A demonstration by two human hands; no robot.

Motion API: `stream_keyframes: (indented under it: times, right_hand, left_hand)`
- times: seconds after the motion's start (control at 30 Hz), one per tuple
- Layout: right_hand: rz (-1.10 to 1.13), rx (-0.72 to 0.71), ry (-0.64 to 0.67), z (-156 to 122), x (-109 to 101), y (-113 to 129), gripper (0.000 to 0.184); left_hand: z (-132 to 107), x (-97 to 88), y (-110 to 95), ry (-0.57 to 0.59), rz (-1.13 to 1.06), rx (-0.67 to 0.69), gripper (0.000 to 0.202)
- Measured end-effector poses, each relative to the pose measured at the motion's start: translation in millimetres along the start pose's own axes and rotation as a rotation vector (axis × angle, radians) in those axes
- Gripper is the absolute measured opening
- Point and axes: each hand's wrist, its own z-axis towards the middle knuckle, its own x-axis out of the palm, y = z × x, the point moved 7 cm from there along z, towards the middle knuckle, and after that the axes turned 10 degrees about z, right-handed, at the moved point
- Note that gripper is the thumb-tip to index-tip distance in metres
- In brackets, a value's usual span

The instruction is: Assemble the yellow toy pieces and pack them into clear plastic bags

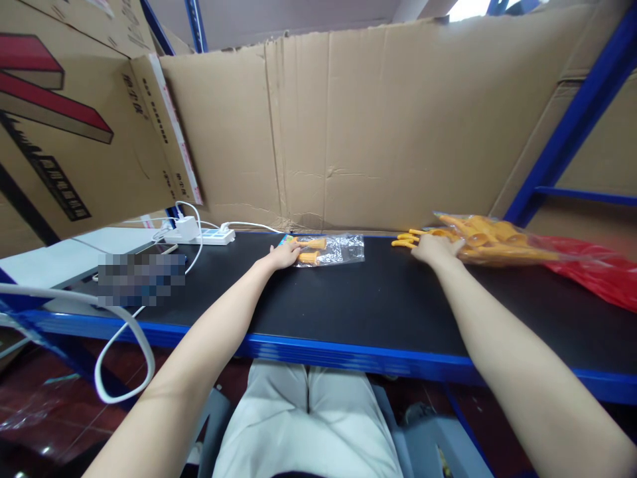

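My left hand [283, 254] rests on the black tabletop [348, 305], its fingers on the left edge of a small clear plastic bag [338, 249] that holds two orange plastic pieces [312, 251]. My right hand [435, 249] lies over the mouth of a larger clear bag [492, 240] full of orange plastic pieces, and several orange pieces [407, 239] poke out beside its fingers. The fingers look curled on the pile; whether they grip a piece is hidden.
A cardboard wall [378, 126] closes off the back of the table. A white power strip [204, 235] with a charger and cables sits at the back left. A red plastic bag [592, 269] lies at the right. Blue shelf posts [572, 126] frame the right side.
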Motion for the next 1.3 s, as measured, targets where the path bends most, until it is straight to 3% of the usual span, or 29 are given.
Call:
stream_keyframes:
  times: [0.1,0.2,0.37,0.43,0.53,0.73,0.83,0.93,1.03,1.2,1.3]
  right_hand:
    - [-0.014,0.007,0.057,-6.1,-3.0,13.0,0.023]
    - [0.072,-0.013,0.097,-13.8,-7.8,30.0,0.038]
    - [0.336,-0.245,0.233,-22.5,4.1,61.5,0.032]
    - [0.378,-0.297,0.182,-23.1,7.1,66.5,0.029]
    - [0.305,-0.327,0.067,-25.1,10.6,68.4,0.037]
    - [0.172,-0.490,0.191,-36.4,25.6,79.5,0.033]
    - [0.111,-0.510,0.196,-37.3,20.7,81.2,0.027]
    - [0.098,-0.442,0.228,-35.2,14.4,77.9,0.024]
    - [0.143,-0.398,0.180,-34.4,0.8,76.8,0.024]
    - [0.202,-0.438,0.135,-45.7,-21.4,87.5,0.029]
    - [0.202,-0.484,0.198,-56.8,-23.6,98.3,0.030]
  left_hand:
    - [-0.6,0.5,0.0,0.012,-0.003,-0.014,0.039]
    - [-1.0,1.5,-0.5,0.028,0.006,-0.016,0.039]
    - [-0.8,1.7,-0.9,0.021,-0.024,-0.007,0.038]
    - [-1.1,1.2,-1.2,0.016,-0.059,-0.006,0.037]
    - [-2.4,0.3,-2.6,0.021,-0.060,-0.007,0.038]
    - [-5.3,0.6,-7.6,0.078,0.171,0.012,0.042]
    - [-5.8,0.5,-8.3,0.090,0.221,0.012,0.044]
    - [-5.8,0.8,-8.2,0.093,0.232,0.010,0.044]
    - [-5.7,0.8,-8.6,0.092,0.221,0.012,0.045]
    - [-4.5,-2.1,-11.0,0.077,0.222,0.038,0.042]
    - [-4.2,-5.5,-15.1,0.033,0.248,0.086,0.036]
